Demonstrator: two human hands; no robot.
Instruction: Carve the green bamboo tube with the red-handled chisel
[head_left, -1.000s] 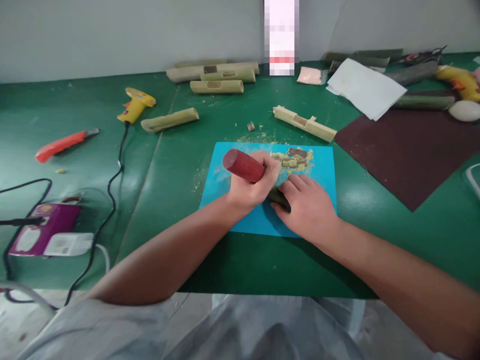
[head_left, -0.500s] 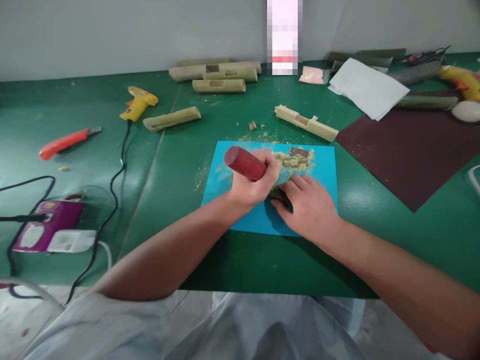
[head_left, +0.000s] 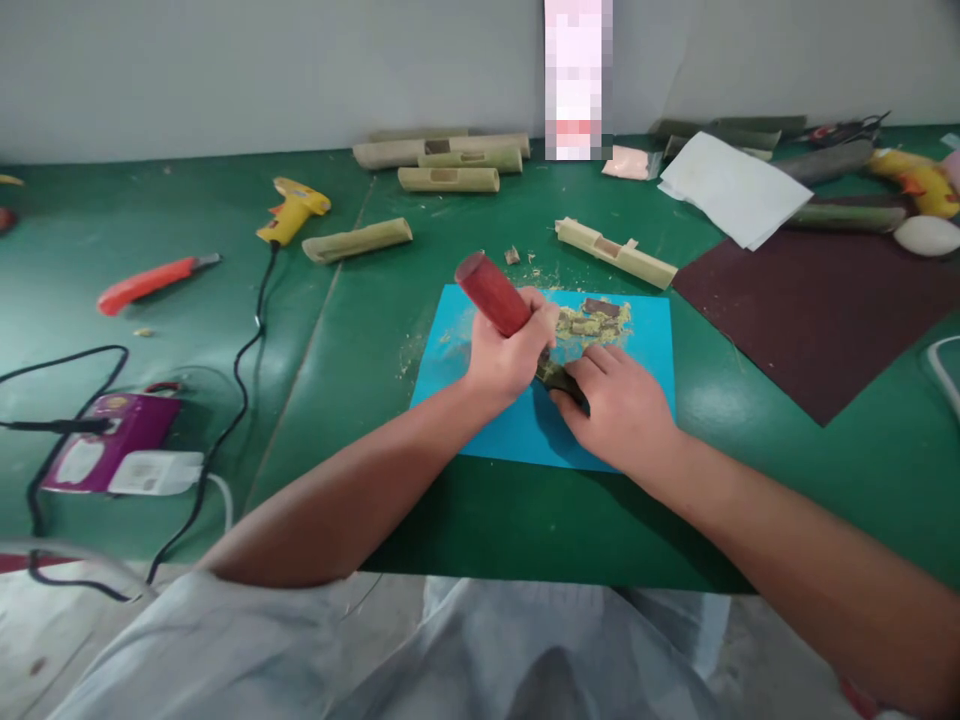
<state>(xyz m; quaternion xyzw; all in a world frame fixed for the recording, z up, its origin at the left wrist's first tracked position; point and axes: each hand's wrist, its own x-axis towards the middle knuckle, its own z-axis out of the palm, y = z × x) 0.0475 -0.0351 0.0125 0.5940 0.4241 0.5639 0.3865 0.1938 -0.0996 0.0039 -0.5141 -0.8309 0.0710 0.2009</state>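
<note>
Mid-job rn, as far as I can judge: L hand (head_left: 510, 345) is wrapped in a fist round a chunky red handle (head_left: 491, 292), and R hand (head_left: 619, 405) has thumb and fingers clamped on a dark green bamboo piece (head_left: 559, 377). That piece is on the blue sheet (head_left: 652, 345) in front of me, running from under my R fingers toward the tool. Can't tell what's on the business end of the handle, my fist hides it. Progress-wise, there's a decent heap of shavings (head_left: 589, 326) just past my hands, so I'd say a fair bit of material is off smth already, but idk how much is left bc most of the piece is covered. FWIW a pale bamboo tube (head_left: 448, 180) at the back has a neat rectangular window cut in it, and a lighter split-looking length (head_left: 619, 255) nearer me has a cutout plus a ragged sliver sticking up. Materials: shavings are yellow-green, crumbly n fluffy w/ flat brown chips mixed in, handle's a smooth fat cylinder w/ a flat round end, sheet's matte, green tabletop (head_left: 360, 350) is kinda glossy.
</note>
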